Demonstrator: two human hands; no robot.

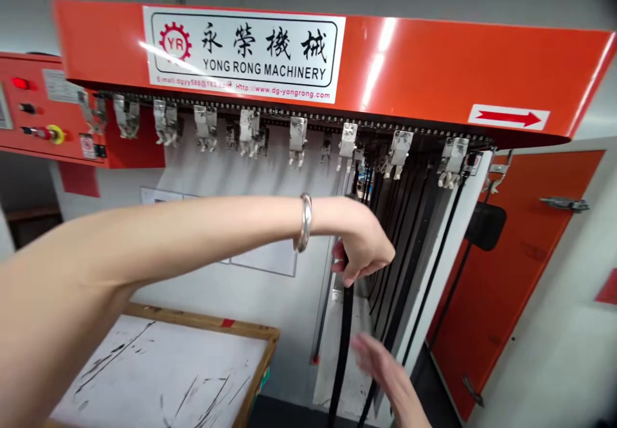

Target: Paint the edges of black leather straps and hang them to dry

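Note:
My left hand (pixel 361 248) reaches across from the left, a silver bangle (pixel 304 222) on its wrist, and its fingers are closed round a hanging black strap (pixel 343 338). The strap hangs down from the row of metal clips (pixel 347 140) under the orange machine hood (pixel 434 62). My right hand (pixel 385 367) is lower, blurred by motion, with fingers stretched out next to the strap's lower part. Several more black straps (pixel 409 248) hang to the right inside the machine.
A wooden-framed white board (pixel 159 370) with black marks lies at the lower left. An orange control box (pixel 43 107) with a red light and buttons is at the upper left. An orange door (pixel 520 274) stands open at the right.

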